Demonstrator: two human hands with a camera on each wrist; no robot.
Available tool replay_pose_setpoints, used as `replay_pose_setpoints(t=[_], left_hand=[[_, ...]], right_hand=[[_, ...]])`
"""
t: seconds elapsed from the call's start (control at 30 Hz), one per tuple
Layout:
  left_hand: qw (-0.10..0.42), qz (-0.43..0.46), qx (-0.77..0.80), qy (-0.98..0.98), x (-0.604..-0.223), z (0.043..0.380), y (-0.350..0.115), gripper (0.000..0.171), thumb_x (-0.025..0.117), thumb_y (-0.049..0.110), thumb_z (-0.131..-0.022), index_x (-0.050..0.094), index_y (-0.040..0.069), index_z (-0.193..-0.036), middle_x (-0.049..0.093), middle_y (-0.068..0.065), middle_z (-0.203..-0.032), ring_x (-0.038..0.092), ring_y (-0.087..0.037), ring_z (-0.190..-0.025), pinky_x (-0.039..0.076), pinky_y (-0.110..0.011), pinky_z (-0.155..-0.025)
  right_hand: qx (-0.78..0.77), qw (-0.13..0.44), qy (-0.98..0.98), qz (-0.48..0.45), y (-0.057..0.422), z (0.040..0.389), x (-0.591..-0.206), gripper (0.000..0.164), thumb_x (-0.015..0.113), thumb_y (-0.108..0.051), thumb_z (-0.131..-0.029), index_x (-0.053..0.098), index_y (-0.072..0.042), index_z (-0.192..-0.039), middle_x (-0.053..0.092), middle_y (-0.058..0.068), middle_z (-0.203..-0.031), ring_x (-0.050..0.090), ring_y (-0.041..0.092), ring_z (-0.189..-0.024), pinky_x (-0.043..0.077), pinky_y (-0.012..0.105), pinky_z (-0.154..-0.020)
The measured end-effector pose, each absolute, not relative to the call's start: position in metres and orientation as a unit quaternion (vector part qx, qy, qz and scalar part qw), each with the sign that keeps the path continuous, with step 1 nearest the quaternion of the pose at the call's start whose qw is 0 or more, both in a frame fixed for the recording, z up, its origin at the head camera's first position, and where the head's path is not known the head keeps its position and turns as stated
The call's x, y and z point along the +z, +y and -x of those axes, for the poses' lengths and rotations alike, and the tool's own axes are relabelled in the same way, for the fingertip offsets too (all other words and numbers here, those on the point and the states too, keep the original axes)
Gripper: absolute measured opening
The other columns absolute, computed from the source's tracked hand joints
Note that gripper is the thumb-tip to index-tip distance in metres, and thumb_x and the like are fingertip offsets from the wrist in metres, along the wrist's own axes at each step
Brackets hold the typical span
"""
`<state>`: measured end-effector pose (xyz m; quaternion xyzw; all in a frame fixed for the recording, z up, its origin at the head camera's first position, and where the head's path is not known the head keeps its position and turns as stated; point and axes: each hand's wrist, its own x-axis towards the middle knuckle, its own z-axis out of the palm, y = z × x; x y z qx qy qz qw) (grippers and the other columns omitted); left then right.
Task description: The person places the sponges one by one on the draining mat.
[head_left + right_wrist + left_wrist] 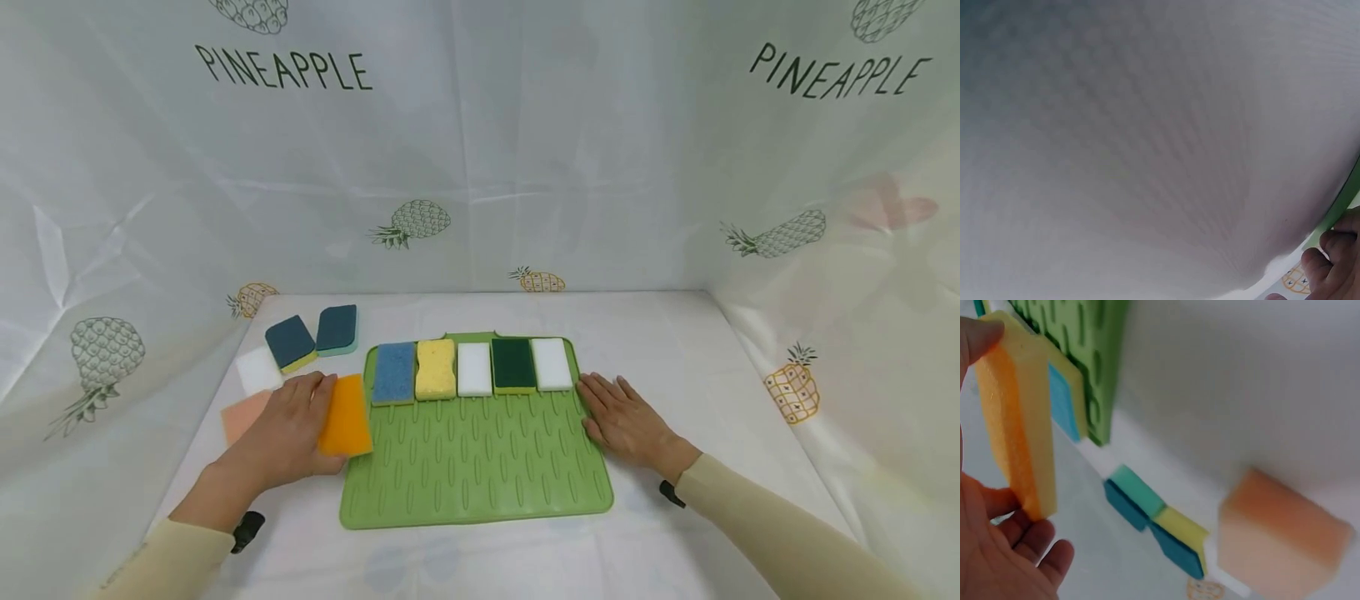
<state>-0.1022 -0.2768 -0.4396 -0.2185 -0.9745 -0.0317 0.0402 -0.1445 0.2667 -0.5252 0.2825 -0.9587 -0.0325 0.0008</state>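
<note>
Peach-coloured foam makes up the first thing on the left, a blocky sponge (246, 414) lying on the white cloth-covered table (660, 342), partly hidden by the left hand (281, 429). Just beyond it lies a loose white rectangular sponge (258, 369), then a dark blue-topped sponge with a yellow base (290, 342), and beside that a dark teal-topped sponge with a lighter green base (337, 329).

The left hand pinches a bright orange-faced sponge with pale yellow foam sides (347, 415) between thumb and fingers; the left-wrist view shows that grip clearly. This sponge is at the left edge of the ribbed green mat (480, 467), overlapping it from above; whether it touches the mat I cannot tell.

Along the mat's far side runs a row: a blue-topped sponge with a yellow base (393, 372), a yellow sponge with scalloped sides (436, 369), a slim white sponge (475, 369), a dark green-topped sponge with a yellow base (513, 364) and an end white sponge (551, 364).

At the mat's right edge the right hand (622, 421) lies palm down, fingers extended, holding nothing.

Judging by this layout, the far row of five looks finished; the near part of the mat is bare, with the orange one in hand and four others off the mat.
</note>
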Motion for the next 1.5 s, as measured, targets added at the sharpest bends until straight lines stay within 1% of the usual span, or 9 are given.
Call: replay_pose_setpoints(t=[0.23, 0.43, 0.7, 0.97, 1.2, 1.5], left_hand=[[-0.038, 0.234, -0.066, -0.969, -0.442, 0.087, -0.252, 0.108, 0.085, 0.054, -0.072, 0.044, -0.009, -0.151, 0.05, -0.027, -0.146, 0.049, -0.043, -0.133, 0.047, -0.06, -0.111], [-0.068, 0.248, -0.078, -0.963, -0.448, 0.081, -0.239, 0.108, 0.085, 0.053, -0.072, 0.045, -0.008, -0.151, 0.05, -0.025, -0.148, 0.047, -0.041, -0.136, 0.045, -0.059, -0.114], [-0.11, 0.259, -0.075, -0.957, -0.457, 0.083, -0.232, 0.109, 0.082, 0.054, -0.074, 0.042, -0.006, -0.155, 0.045, -0.024, -0.156, 0.044, -0.041, -0.142, 0.041, -0.061, -0.117], [-0.123, 0.259, -0.088, -0.954, -0.462, 0.085, -0.23, 0.107, 0.082, 0.05, -0.075, 0.041, -0.007, -0.155, 0.044, -0.024, -0.157, 0.043, -0.041, -0.142, 0.041, -0.06, -0.117], [-0.123, 0.265, -0.085, -0.953, -0.466, 0.087, -0.231, 0.108, 0.083, 0.051, -0.076, 0.04, -0.007, -0.156, 0.042, -0.025, -0.159, 0.042, -0.042, -0.143, 0.04, -0.062, -0.117], [-0.129, 0.263, -0.089, -0.952, -0.469, 0.089, -0.23, 0.107, 0.082, 0.05, -0.077, 0.039, -0.007, -0.156, 0.042, -0.024, -0.159, 0.042, -0.042, -0.144, 0.04, -0.06, -0.119]], right_hand=[[-0.03, 0.001, -0.959, -0.282, 0.266, 0.145, -0.526, 0.066, 0.046, -0.039, -0.111, 0.036, 0.001, -0.162, 0.036, 0.018, -0.169, 0.035, 0.037, -0.157, 0.029, 0.061, -0.127], [-0.024, -0.002, -0.96, -0.28, 0.264, 0.145, -0.525, 0.066, 0.047, -0.038, -0.111, 0.036, 0.002, -0.162, 0.036, 0.018, -0.169, 0.035, 0.037, -0.157, 0.028, 0.061, -0.127], [-0.022, -0.004, -0.961, -0.276, 0.264, 0.145, -0.526, 0.066, 0.047, -0.038, -0.111, 0.036, 0.002, -0.162, 0.036, 0.019, -0.169, 0.035, 0.038, -0.157, 0.029, 0.061, -0.127], [-0.021, -0.004, -0.961, -0.276, 0.264, 0.145, -0.526, 0.066, 0.048, -0.038, -0.111, 0.037, 0.002, -0.162, 0.037, 0.019, -0.169, 0.036, 0.038, -0.156, 0.029, 0.061, -0.127], [-0.022, -0.008, -0.962, -0.272, 0.264, 0.145, -0.526, 0.067, 0.047, -0.039, -0.111, 0.036, 0.002, -0.162, 0.036, 0.019, -0.169, 0.035, 0.038, -0.157, 0.029, 0.061, -0.127], [-0.02, -0.007, -0.962, -0.273, 0.264, 0.145, -0.525, 0.066, 0.047, -0.038, -0.111, 0.036, 0.002, -0.162, 0.036, 0.019, -0.169, 0.035, 0.038, -0.157, 0.029, 0.061, -0.127]])
